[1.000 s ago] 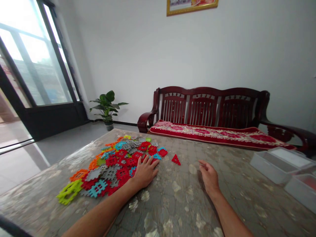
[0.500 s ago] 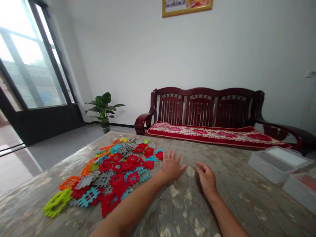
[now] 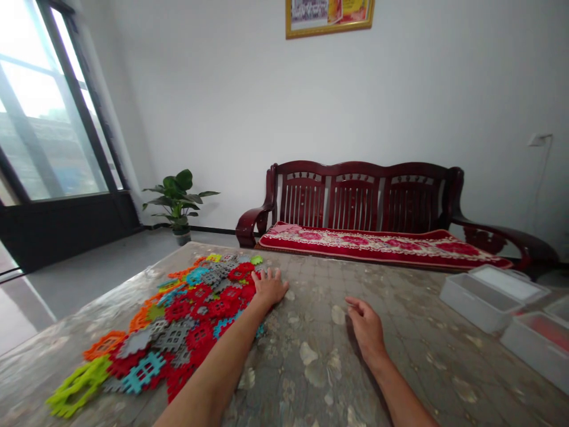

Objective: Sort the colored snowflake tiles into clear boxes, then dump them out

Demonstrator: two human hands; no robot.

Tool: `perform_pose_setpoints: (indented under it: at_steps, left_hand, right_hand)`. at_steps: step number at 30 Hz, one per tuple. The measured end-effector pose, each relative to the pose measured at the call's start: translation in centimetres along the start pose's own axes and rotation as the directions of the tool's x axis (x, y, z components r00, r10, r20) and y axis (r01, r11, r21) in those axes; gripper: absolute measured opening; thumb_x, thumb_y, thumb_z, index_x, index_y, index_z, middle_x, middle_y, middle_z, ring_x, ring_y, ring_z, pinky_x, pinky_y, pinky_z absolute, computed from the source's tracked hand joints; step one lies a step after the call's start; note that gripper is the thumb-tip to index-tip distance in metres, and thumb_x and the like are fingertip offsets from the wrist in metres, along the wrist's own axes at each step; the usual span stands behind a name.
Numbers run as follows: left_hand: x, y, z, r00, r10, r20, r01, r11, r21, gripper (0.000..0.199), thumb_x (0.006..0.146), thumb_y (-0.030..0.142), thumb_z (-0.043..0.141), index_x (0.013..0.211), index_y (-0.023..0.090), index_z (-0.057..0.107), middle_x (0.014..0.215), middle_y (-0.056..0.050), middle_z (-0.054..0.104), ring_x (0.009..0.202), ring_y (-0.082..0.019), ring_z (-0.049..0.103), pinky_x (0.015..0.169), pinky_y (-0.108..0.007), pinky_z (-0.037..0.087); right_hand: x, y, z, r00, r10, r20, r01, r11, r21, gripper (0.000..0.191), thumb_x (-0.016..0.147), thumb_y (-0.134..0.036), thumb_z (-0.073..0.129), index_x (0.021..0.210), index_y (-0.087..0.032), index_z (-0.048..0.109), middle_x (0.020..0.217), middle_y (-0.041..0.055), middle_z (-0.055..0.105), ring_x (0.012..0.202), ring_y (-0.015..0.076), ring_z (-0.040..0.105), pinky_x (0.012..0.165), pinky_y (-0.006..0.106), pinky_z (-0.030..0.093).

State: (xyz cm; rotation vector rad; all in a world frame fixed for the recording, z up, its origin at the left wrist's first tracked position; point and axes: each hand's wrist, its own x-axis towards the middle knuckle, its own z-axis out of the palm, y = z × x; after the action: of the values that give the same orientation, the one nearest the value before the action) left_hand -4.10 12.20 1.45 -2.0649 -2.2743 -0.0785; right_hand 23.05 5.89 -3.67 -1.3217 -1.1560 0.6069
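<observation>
A spread of flat interlocking plastic pieces, including a grey piece (image 3: 172, 335), a blue piece (image 3: 144, 372), a lime green piece (image 3: 79, 385) and an orange piece (image 3: 105, 345), covers the left side of the table (image 3: 311, 362). At the right edge of this pile lies my left hand (image 3: 269, 288), palm down with fingers spread, against the red pieces. My left forearm hides part of the pile. My right hand (image 3: 367, 327) rests on its side on the patterned cover, fingers loosely curled and apart, holding nothing.
Clear plastic boxes (image 3: 478, 301) stand at the table's right, one (image 3: 540, 344) with something red inside. Beyond the table is a dark wooden bench (image 3: 353, 198) with a red patterned cushion (image 3: 377, 242). A potted plant (image 3: 178, 198) stands on the floor at the back left.
My left hand has moved left, from the table cover onto the pile's right edge, where red and blue pieces showed before. My right hand stays in nearly the same place. The view has shifted slightly.
</observation>
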Motion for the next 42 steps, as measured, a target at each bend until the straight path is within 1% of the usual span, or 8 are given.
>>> perform_pose_setpoints:
  at_steps: [6,12,15,19,21,24,30,42]
  left_hand:
    - [-0.4,-3.1,0.4,1.0,0.031,-0.002,-0.031,0.999,0.013,0.054,0.097,0.044,0.034,0.148,0.03,0.042,0.156,-0.012,0.042,0.144,-0.041,0.033,0.11,-0.072,0.019]
    - [-1.6,-4.9,-1.0,0.993,0.113,-0.024,-0.112,0.993,0.024,0.045,0.099,0.038,0.037,0.143,0.034,0.048,0.153,-0.009,0.047,0.143,-0.036,0.035,0.112,-0.068,0.021]
    - [-3.8,-3.8,-1.6,0.989,0.142,-0.038,-0.141,0.99,0.028,0.047,0.1,0.042,0.036,0.145,0.031,0.046,0.154,-0.012,0.045,0.144,-0.037,0.034,0.111,-0.068,0.023]
    - [-8.6,-1.8,-1.1,0.966,0.255,-0.044,-0.254,0.967,0.018,0.055,0.1,0.054,0.035,0.149,0.03,0.04,0.157,-0.012,0.04,0.148,-0.034,0.028,0.116,-0.063,0.02]
    - [-10.8,-1.8,-0.4,0.947,0.317,-0.047,-0.316,0.949,0.016,0.059,0.098,0.061,0.037,0.149,0.032,0.04,0.159,-0.009,0.037,0.15,-0.033,0.024,0.118,-0.063,0.015]
    - [-12.3,-3.4,0.4,0.929,0.366,-0.058,-0.366,0.93,0.013,0.063,0.097,0.064,0.035,0.15,0.029,0.04,0.159,-0.012,0.037,0.149,-0.036,0.025,0.118,-0.063,0.016]
    - [-11.0,-7.0,-0.1,0.898,0.439,-0.033,-0.437,0.899,0.036,0.056,0.1,0.055,0.038,0.15,0.029,0.04,0.157,-0.011,0.04,0.147,-0.034,0.03,0.118,-0.062,0.015]
    - [-9.9,-9.7,-0.4,0.881,0.473,-0.024,-0.473,0.881,0.019,0.053,0.1,0.051,0.042,0.149,0.032,0.041,0.157,-0.008,0.042,0.144,-0.031,0.036,0.119,-0.058,0.019]
  right_hand:
    - [0.0,-0.2,-0.1,1.0,0.004,0.014,-0.004,1.0,-0.005,0.036,0.065,-0.043,0.056,0.085,-0.023,0.077,0.09,0.0076,0.078,0.083,0.0278,0.069,0.082,0.039,0.052]
    - [0.0,-0.6,-0.2,0.999,0.022,0.03,-0.021,0.999,-0.031,0.039,0.064,-0.042,0.055,0.087,-0.021,0.078,0.087,0.0074,0.077,0.078,0.0273,0.068,0.075,0.037,0.051]
    - [-0.1,-0.7,-0.2,0.999,0.033,0.024,-0.032,0.999,-0.035,0.04,0.064,-0.042,0.054,0.088,-0.02,0.077,0.086,0.0074,0.077,0.076,0.027,0.067,0.071,0.037,0.05]
    - [-0.2,-0.7,-0.2,0.999,0.028,0.03,-0.027,0.999,-0.016,0.04,0.065,-0.042,0.054,0.088,-0.02,0.077,0.089,0.0077,0.078,0.081,0.0275,0.068,0.076,0.037,0.051]
    - [-0.2,-0.7,-0.2,0.999,0.025,0.033,-0.025,1.0,-0.013,0.039,0.065,-0.042,0.055,0.088,-0.02,0.077,0.091,0.0079,0.078,0.084,0.0278,0.068,0.079,0.038,0.051]
    - [-0.2,-0.6,-0.3,0.999,0.024,0.034,-0.023,1.0,-0.014,0.038,0.065,-0.042,0.055,0.087,-0.02,0.077,0.092,0.0083,0.078,0.086,0.0282,0.068,0.082,0.038,0.051]
    - [-0.3,-0.6,-0.4,0.999,0.02,0.035,-0.019,0.999,-0.03,0.04,0.066,-0.042,0.055,0.089,-0.019,0.077,0.094,0.0088,0.078,0.088,0.0283,0.069,0.084,0.039,0.051]
    - [-0.3,-0.3,-0.4,0.998,0.034,0.053,-0.032,0.999,-0.032,0.042,0.067,-0.045,0.054,0.092,-0.018,0.075,0.098,0.0108,0.078,0.093,0.0291,0.069,0.084,0.038,0.05]
